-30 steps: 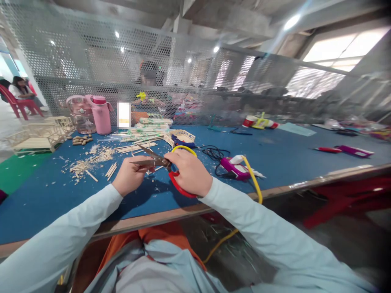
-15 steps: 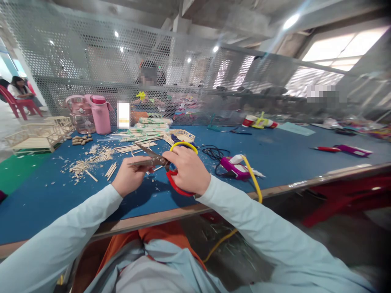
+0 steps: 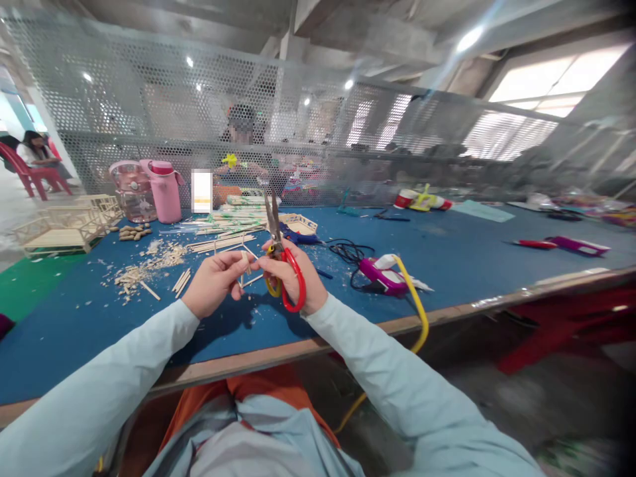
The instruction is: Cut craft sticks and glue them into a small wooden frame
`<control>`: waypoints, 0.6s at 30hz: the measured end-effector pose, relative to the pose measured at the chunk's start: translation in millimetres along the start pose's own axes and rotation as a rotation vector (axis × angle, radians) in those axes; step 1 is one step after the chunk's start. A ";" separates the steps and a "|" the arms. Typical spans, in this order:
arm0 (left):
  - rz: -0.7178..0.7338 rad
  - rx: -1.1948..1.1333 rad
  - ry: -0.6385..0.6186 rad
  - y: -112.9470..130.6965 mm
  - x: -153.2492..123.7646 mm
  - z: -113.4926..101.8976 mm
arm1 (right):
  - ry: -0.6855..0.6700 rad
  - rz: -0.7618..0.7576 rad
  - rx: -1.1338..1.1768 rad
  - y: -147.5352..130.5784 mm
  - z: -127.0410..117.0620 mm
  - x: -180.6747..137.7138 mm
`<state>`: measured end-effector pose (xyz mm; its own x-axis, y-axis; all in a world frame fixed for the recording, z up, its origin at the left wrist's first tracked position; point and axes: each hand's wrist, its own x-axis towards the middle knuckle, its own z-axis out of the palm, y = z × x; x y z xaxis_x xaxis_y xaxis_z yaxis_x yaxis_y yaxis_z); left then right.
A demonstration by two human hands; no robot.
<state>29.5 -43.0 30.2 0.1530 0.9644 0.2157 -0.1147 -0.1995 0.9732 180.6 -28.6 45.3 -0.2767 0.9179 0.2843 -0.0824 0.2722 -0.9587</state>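
Observation:
My right hand [image 3: 293, 278] grips red-and-yellow scissors [image 3: 281, 262] by the handles, with the closed blades pointing up and away. My left hand [image 3: 214, 283] pinches a short thin wooden stick [image 3: 245, 262] just left of the scissors. Both hands hover close together above the blue table [image 3: 447, 252], near its front edge. Light blue sleeves cover both arms.
Wood chips and loose sticks [image 3: 149, 265] lie to the left. A pink jug [image 3: 165, 189], a wooden stick model [image 3: 64, 222] and stick bundles [image 3: 238, 212] stand further back. A purple glue gun [image 3: 382, 271] with a yellow cable lies to the right. A person sits behind the mesh screen [image 3: 298, 139].
My right hand has turned the scissors from lying sideways with blades apart to upright with blades closed. My left hand now holds a short stick clear of the blades.

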 end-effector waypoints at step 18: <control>0.083 0.044 0.162 -0.1 -1.8 6.9 | 0.158 -0.024 0.372 14.7 33.5 -1.5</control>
<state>36.0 -45.9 30.3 -0.0153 0.9590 0.2830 -0.0772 -0.2833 0.9559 147.7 -35.6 30.7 -0.1225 0.9536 0.2749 -0.4354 0.1973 -0.8783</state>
